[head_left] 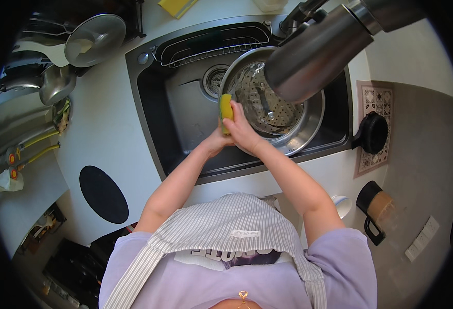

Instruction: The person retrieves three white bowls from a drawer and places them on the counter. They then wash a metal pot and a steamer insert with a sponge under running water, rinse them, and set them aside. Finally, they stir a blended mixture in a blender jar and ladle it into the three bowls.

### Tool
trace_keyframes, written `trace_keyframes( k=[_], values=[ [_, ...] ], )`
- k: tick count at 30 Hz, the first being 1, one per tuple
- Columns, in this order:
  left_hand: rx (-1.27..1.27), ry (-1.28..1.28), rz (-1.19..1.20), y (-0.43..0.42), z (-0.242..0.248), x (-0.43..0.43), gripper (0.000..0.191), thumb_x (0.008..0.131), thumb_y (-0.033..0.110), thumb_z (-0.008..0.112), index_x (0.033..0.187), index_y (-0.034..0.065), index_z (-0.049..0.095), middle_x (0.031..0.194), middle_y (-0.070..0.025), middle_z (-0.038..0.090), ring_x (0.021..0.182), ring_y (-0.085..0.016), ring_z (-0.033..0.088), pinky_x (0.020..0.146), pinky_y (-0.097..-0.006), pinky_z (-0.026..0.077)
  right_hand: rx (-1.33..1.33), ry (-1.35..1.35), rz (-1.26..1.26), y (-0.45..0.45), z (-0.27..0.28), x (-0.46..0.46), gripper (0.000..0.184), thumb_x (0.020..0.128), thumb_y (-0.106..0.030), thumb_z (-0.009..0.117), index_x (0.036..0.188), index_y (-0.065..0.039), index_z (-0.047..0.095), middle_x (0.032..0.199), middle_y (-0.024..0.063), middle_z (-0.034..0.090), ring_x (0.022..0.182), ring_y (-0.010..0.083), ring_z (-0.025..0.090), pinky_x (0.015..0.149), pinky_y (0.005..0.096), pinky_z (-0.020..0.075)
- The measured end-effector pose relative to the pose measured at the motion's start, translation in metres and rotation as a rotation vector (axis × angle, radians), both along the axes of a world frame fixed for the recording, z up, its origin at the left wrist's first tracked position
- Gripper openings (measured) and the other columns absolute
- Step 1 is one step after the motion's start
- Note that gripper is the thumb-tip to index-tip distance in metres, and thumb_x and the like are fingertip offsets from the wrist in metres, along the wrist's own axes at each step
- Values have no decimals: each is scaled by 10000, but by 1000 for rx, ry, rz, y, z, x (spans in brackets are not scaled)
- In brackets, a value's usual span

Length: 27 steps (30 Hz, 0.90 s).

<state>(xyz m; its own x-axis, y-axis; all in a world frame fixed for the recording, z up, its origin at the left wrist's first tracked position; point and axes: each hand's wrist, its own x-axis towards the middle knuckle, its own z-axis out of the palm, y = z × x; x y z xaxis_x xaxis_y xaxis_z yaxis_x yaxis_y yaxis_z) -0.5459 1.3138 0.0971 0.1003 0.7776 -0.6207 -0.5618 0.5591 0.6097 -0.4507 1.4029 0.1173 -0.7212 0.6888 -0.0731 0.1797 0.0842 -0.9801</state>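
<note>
A wide stainless steel pot (311, 127) sits tilted in the dark sink (180, 119). Water covers a perforated metal plate (284, 116) inside it; a dark strip there may be a reflection. My right hand (244, 129) grips a yellow sponge with a green side (226, 106) at the pot's near left rim. Just below it, my left hand (215, 141) is against the pot's outer side, its fingers mostly hidden behind the right hand and sponge. Over the pot hangs the thick dark metal tap (315, 54), hiding part of the rim. No running stream shows.
Left of the pot is the drain strainer (215, 79); a wire rack (211, 52) lines the sink's back. A black oval-looking mat (103, 194) lies on the left counter. Pans and a lid (95, 40) stand far left. Right are a black round object (371, 133) and a jug (379, 208).
</note>
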Motion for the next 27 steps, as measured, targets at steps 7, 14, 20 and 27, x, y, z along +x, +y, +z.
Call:
trace_keyframes(
  k=[7, 14, 20, 27],
  values=[
    [3, -339, 67, -5, -2, -6, 650, 696, 29, 702, 1261, 85, 386, 1146, -81, 518, 1055, -220, 548, 883, -372, 478, -60, -222, 48, -21, 14, 28, 362, 942, -237, 424, 1163, 48, 459, 1121, 219, 474, 1037, 382, 486, 900, 390, 396],
    [-89, -222, 279, -10, -18, 26, 609, 689, 26, 568, 1257, 97, 362, 1133, -104, 489, 1038, -244, 537, 806, -359, 507, 102, -860, 511, 16, 24, 116, 363, 864, -392, 447, 990, -110, 637, 1014, 114, 588, 941, 318, 584, 782, 429, 470],
    [-90, -12, 206, 11, 48, 14, 737, 677, 35, 545, 1335, 197, 257, 1092, -77, 402, 976, -207, 516, 695, -368, 535, 997, -1387, 620, 97, 42, 170, 151, 760, -142, 572, 866, -121, 678, 927, 36, 570, 895, 208, 556, 760, 356, 395],
    [-226, 263, 40, 9, 149, -28, 586, 712, 200, 556, 1235, 85, 319, 1059, -108, 441, 967, -269, 553, 715, -435, 538, 867, -685, -256, 128, 42, 157, 199, 717, -136, 625, 904, -82, 585, 909, 93, 546, 842, 293, 565, 708, 394, 489]
  ],
)
